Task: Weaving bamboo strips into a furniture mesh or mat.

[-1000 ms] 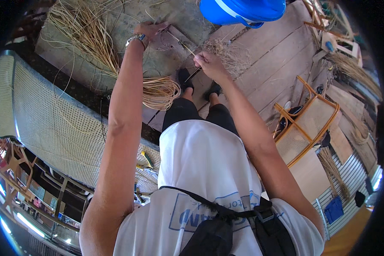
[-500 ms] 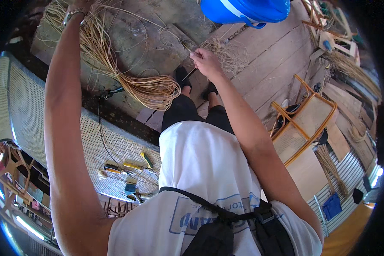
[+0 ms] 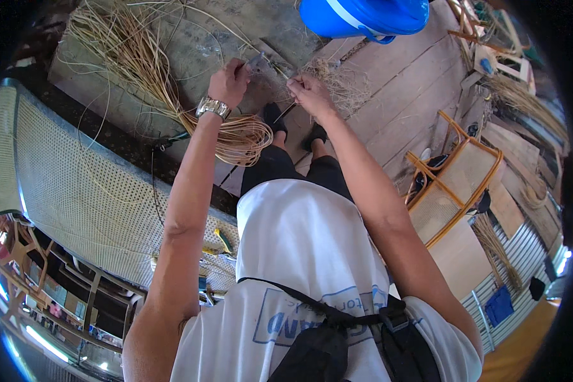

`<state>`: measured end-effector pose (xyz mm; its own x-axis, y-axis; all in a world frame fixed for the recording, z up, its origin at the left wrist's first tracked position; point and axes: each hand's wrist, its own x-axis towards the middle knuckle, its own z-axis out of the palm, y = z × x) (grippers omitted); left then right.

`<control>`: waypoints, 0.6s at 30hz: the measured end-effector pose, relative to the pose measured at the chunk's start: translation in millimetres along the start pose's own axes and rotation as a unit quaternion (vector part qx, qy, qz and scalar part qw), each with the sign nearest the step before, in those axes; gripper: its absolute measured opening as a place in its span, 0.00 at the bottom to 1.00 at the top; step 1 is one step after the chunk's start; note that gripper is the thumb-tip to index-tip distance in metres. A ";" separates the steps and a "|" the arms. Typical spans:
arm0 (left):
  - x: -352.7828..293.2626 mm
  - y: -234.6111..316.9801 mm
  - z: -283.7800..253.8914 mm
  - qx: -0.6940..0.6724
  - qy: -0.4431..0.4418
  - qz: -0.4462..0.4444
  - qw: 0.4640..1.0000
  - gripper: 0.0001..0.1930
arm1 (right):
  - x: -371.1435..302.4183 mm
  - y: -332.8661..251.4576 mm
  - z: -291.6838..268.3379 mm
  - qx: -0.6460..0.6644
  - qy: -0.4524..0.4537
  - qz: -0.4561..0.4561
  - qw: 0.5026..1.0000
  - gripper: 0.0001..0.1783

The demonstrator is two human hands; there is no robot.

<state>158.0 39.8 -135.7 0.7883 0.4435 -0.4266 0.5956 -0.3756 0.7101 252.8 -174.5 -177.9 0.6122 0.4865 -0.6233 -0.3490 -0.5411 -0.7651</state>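
Rattan strand (image 3: pixel 270 63), pinched between closed left hand (image 3: pixel 229 81) and closed right hand (image 3: pixel 309 94), small blade gripped

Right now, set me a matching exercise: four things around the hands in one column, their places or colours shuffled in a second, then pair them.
Things:
1. bucket
2. wristwatch
3. bundle of cane strands
4. woven panel

Places or colours:
a. on the left wrist
b. blue, at the top edge
c. pale mesh, far left
d. looped, tan, below the left hand

Pairs: 1-b, 2-a, 3-d, 4-c
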 end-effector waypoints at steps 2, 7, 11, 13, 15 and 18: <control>5.5 -3.9 7.6 -0.014 0.014 0.020 1.000 0.15 | -3.3 -3.6 1.2 0.021 0.010 -0.002 1.000 0.13; 14.4 -12.6 17.8 0.070 -0.009 0.014 0.997 0.16 | -5.0 -7.8 -1.2 0.056 0.024 0.010 0.998 0.10; 17.5 -17.0 23.1 0.094 -0.009 0.001 0.996 0.16 | -8.7 -16.1 -4.3 -0.002 0.015 0.011 1.000 0.15; 18.9 -18.5 23.8 0.101 -0.012 -0.005 0.995 0.16 | -11.6 -21.8 -2.6 -0.014 0.020 0.016 1.000 0.15; 21.2 -15.7 24.2 0.106 -0.017 -0.007 0.994 0.16 | -11.2 -17.7 -4.0 0.063 -0.008 0.036 0.997 0.13; 22.0 -7.8 19.4 0.165 -0.023 0.027 0.986 0.17 | -6.7 -10.9 -4.7 0.045 -0.027 0.031 0.998 0.13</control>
<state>173.7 36.7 -161.5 0.8221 0.3803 -0.4238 0.5640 -0.6457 0.5147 255.8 -175.1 -164.7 0.5484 0.4917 -0.6764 -0.4486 -0.5097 -0.7342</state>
